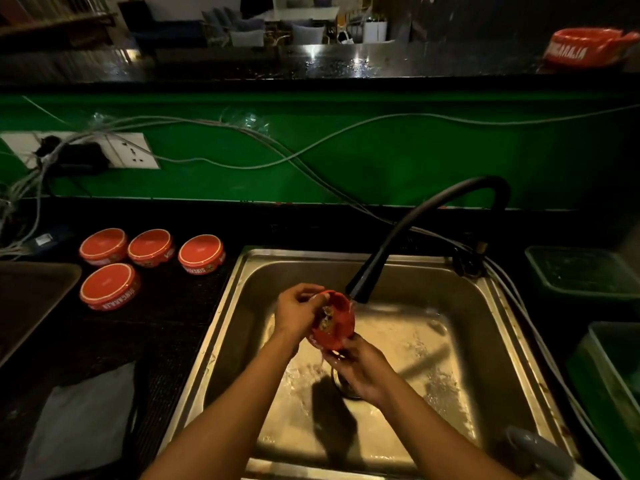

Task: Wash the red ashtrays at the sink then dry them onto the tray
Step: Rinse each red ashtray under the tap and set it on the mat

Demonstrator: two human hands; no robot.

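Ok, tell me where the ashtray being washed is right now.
In the head view it is over the sink, tilted under the black faucet, held between the left hand and right hand: the red ashtray.

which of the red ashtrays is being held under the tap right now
The ashtray over the sink, gripped by both hands; the other five sit on counters.

Sink drain (341,384) mostly behind right hand (362,370); tray (33,299) cut by left edge.

- Two bare forearms are showing, with no sleeves reaching into view.
- The left hand (296,311) and right hand (360,370) are wearing no gloves, rings or watch.
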